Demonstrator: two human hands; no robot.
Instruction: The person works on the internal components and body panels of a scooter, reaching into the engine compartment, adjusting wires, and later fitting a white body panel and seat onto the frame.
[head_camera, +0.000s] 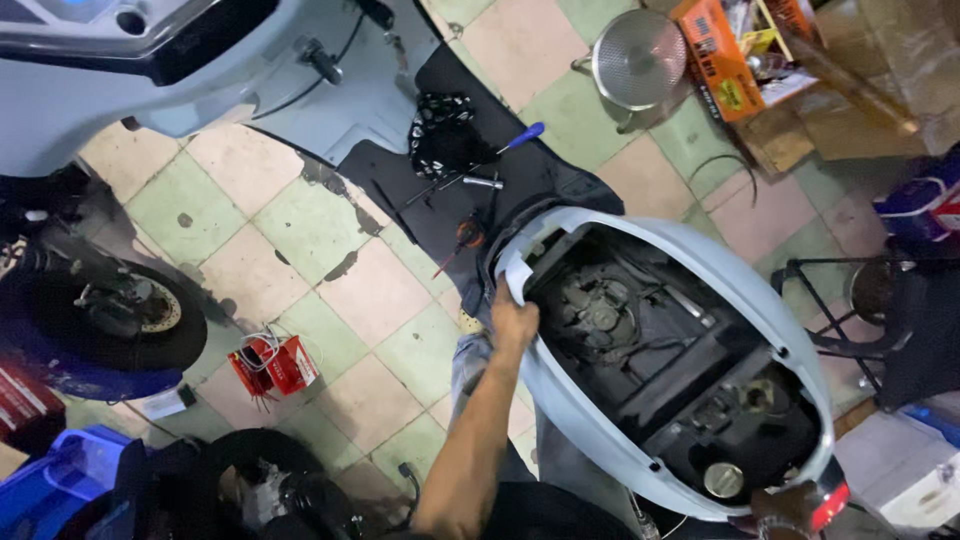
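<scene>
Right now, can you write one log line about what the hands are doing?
left hand: grips front edge of scooter body shell | right hand: at shell's rear by tail light | screwdrivers on footboard

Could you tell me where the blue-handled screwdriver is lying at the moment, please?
In the head view the blue-handled screwdriver lies on the scooter's black footboard, upper centre, just right of the black-and-white patterned cloth and above the small metal socket.

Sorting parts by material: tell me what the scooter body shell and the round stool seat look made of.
Body shell, gripped by the left hand: seemingly moulded plastic, pale blue-grey, smooth satin sheen, thin curved edges. Stool seat: likely metal, silvery, fine dotted texture catching light.
</scene>
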